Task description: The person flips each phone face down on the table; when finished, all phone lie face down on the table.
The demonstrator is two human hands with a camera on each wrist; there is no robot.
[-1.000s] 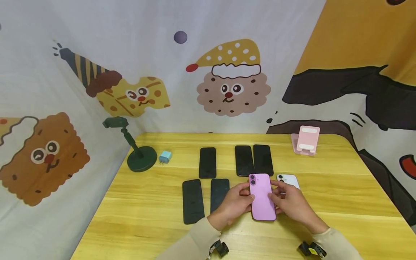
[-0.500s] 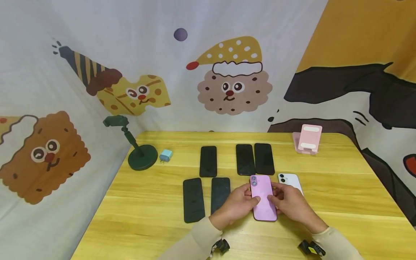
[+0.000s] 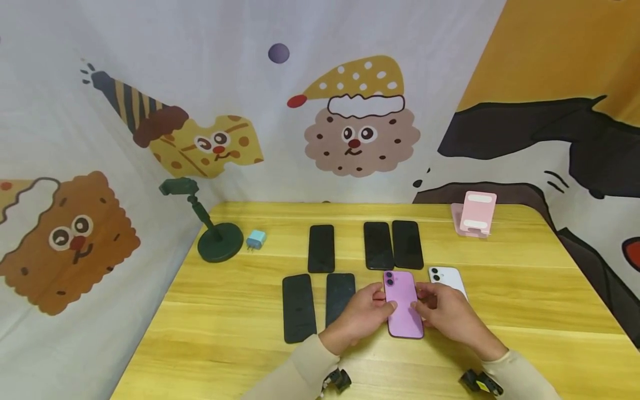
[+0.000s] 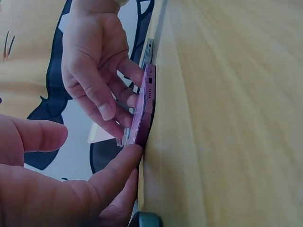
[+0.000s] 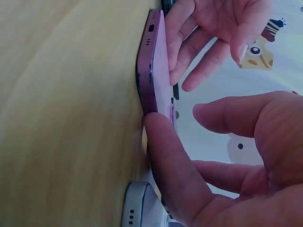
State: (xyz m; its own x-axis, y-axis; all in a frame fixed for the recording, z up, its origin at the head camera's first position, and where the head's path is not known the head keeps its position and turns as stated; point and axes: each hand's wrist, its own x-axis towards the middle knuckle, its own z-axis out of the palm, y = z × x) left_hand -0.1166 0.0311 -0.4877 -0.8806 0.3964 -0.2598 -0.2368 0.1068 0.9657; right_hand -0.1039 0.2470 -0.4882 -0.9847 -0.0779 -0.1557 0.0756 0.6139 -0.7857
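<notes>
A pink phone lies back up on the wooden table, camera lenses at its far left corner. My left hand is at its left edge and my right hand at its right edge. In the left wrist view, a left fingertip touches the phone's side, with the thumb raised clear. The right wrist view has a right finger against the opposite side, that thumb also apart from it. Beside my right hand lies a white phone, partly covered. A dark phone is partly behind my left hand.
Another dark phone lies further left. Several black phones form a back row. A green stand and a blue plug adapter stand at the back left, a pink phone stand at the back right.
The pink phone has come down slightly onto the table and shifted a little left. My hands stay at its sides, their grip loosened. The other phones have not moved.
</notes>
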